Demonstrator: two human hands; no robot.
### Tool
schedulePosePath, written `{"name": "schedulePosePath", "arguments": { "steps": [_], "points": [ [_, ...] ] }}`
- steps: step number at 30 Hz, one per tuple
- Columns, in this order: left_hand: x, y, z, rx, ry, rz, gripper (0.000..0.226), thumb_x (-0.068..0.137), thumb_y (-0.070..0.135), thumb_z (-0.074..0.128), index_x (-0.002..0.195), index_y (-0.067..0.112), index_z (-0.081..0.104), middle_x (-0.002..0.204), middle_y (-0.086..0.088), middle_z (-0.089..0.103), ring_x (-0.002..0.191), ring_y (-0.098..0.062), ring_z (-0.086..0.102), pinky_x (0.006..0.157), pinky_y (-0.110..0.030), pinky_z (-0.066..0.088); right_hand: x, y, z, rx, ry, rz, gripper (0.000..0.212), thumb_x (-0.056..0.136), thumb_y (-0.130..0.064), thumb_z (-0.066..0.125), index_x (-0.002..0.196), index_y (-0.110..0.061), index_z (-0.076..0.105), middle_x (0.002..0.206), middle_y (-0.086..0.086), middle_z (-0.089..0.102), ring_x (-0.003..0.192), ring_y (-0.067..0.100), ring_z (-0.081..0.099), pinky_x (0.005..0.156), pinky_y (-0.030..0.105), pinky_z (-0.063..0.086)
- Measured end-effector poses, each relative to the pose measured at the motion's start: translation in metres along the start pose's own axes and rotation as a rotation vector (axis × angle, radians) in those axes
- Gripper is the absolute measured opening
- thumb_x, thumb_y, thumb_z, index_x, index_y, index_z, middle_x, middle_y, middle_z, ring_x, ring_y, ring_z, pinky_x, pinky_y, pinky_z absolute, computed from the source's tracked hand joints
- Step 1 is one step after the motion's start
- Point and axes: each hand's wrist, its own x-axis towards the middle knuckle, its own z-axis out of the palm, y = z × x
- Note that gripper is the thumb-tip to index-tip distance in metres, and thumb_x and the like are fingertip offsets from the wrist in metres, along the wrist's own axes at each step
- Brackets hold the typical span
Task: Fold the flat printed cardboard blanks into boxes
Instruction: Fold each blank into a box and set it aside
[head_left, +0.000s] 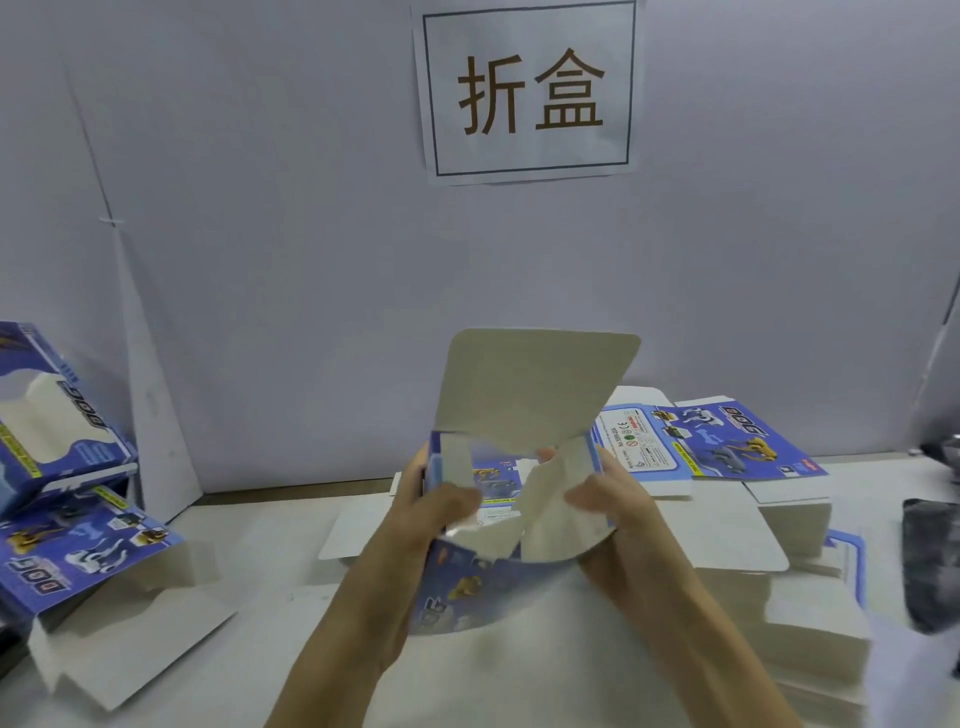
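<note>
The left hand (415, 525) and right hand (618, 514) both pinch one half-folded box (535, 395). Two other boxes (57, 415) lie left, one stack of flat blanks (727, 447) right.

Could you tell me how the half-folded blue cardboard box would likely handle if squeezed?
Likely bendy: the blue cardboard box bows between the left hand and right hand. Probably light, being hollow thin card. Its raised grey top flap may flop on its crease.
</note>
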Motion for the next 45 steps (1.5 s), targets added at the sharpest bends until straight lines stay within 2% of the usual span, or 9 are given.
{"name": "schedulePosePath", "arguments": {
  "steps": [4, 8, 14, 17, 23, 29, 33, 39, 45],
  "points": [
    [-0.006, -0.002, 0.007, 0.008, 0.103, 0.005, 0.056, 0.058, 0.012, 0.050, 0.112, 0.021, 0.060, 0.089, -0.002, 0.075, 0.065, -0.012, 0.071, 0.045, -0.022, 0.051, -0.002, -0.001, 0.003, -0.104, 0.010, 0.019, 0.061, 0.054, -0.006, 0.046, 0.114, -0.006, 0.056, 0.080, 0.005, 0.069, 0.068, 0.017, 0.067, 0.053, 0.025, 0.052],
    [-0.003, -0.002, 0.006, -0.019, 0.214, 0.000, 0.022, 0.088, 0.008, 0.055, 0.106, 0.020, 0.060, 0.088, -0.006, 0.075, 0.065, -0.017, 0.071, 0.046, -0.025, 0.053, -0.004, -0.006, 0.006, -0.138, -0.019, 0.006, 0.056, 0.057, -0.007, 0.049, 0.112, -0.009, 0.057, 0.083, 0.004, 0.069, 0.070, 0.016, 0.068, 0.053, 0.024, 0.051],
    [-0.004, 0.001, -0.007, 0.067, 0.258, -0.018, 0.042, 0.066, 0.005, 0.053, 0.098, 0.029, 0.064, 0.079, 0.000, 0.075, 0.063, -0.012, 0.070, 0.043, -0.021, 0.050, -0.005, -0.002, 0.012, -0.195, -0.031, -0.040, 0.059, 0.053, 0.001, 0.041, 0.108, -0.013, 0.058, 0.078, -0.003, 0.069, 0.069, 0.010, 0.067, 0.054, 0.019, 0.050],
    [-0.003, 0.001, -0.013, 0.090, 0.254, -0.015, 0.038, 0.086, -0.003, 0.042, 0.100, 0.026, 0.061, 0.072, 0.004, 0.073, 0.059, -0.009, 0.069, 0.043, -0.016, 0.048, -0.005, -0.005, 0.014, -0.214, -0.074, -0.037, 0.059, 0.056, 0.001, 0.048, 0.112, -0.014, 0.058, 0.085, 0.000, 0.072, 0.074, 0.012, 0.070, 0.056, 0.020, 0.052],
    [-0.006, 0.004, -0.016, 0.262, 0.201, -0.030, 0.048, 0.072, 0.008, 0.045, 0.105, 0.040, 0.058, 0.098, 0.013, 0.073, 0.109, -0.023, 0.061, 0.099, -0.039, 0.044, -0.007, -0.004, 0.011, -0.335, -0.002, -0.085, 0.052, 0.058, -0.003, 0.040, 0.100, -0.024, 0.061, 0.081, -0.008, 0.070, 0.072, 0.005, 0.065, 0.057, 0.015, 0.048],
    [-0.004, 0.003, -0.013, 0.251, 0.214, -0.008, 0.044, 0.072, 0.012, 0.047, 0.096, 0.047, 0.057, 0.086, 0.027, 0.070, 0.105, -0.013, 0.059, 0.090, -0.031, 0.044, -0.007, -0.011, 0.011, -0.324, 0.000, -0.080, 0.053, 0.057, -0.002, 0.044, 0.101, -0.026, 0.062, 0.081, -0.004, 0.068, 0.069, 0.008, 0.064, 0.053, 0.018, 0.047],
    [0.001, 0.000, -0.006, 0.137, 0.338, 0.135, 0.042, 0.084, 0.000, 0.051, 0.109, 0.031, 0.062, 0.097, 0.010, 0.073, 0.102, -0.020, 0.063, 0.084, -0.034, 0.047, -0.006, -0.006, 0.015, -0.265, 0.053, -0.111, 0.055, 0.054, -0.001, 0.042, 0.103, -0.019, 0.062, 0.080, -0.004, 0.069, 0.067, 0.008, 0.065, 0.053, 0.018, 0.048],
    [-0.002, 0.005, 0.001, -0.084, 0.504, 0.576, 0.052, 0.063, 0.043, 0.064, 0.113, 0.032, 0.058, 0.113, 0.015, 0.068, 0.112, -0.010, 0.063, 0.085, -0.024, 0.051, -0.003, -0.011, 0.012, -0.043, 0.268, -0.100, 0.011, 0.090, -0.002, 0.055, 0.095, -0.006, 0.064, 0.082, 0.009, 0.071, 0.066, 0.021, 0.068, 0.046, 0.029, 0.052],
    [-0.010, 0.001, 0.005, 0.737, 0.451, 0.942, 0.062, 0.077, 0.042, 0.064, 0.133, 0.026, 0.042, 0.130, 0.006, 0.049, 0.123, -0.008, 0.051, 0.091, -0.015, 0.048, 0.004, -0.010, 0.004, 0.039, 0.444, 0.034, 0.014, 0.093, -0.017, 0.053, 0.095, -0.009, 0.065, 0.094, 0.015, 0.072, 0.078, 0.029, 0.062, 0.062, 0.036, 0.051]
  ]
}}
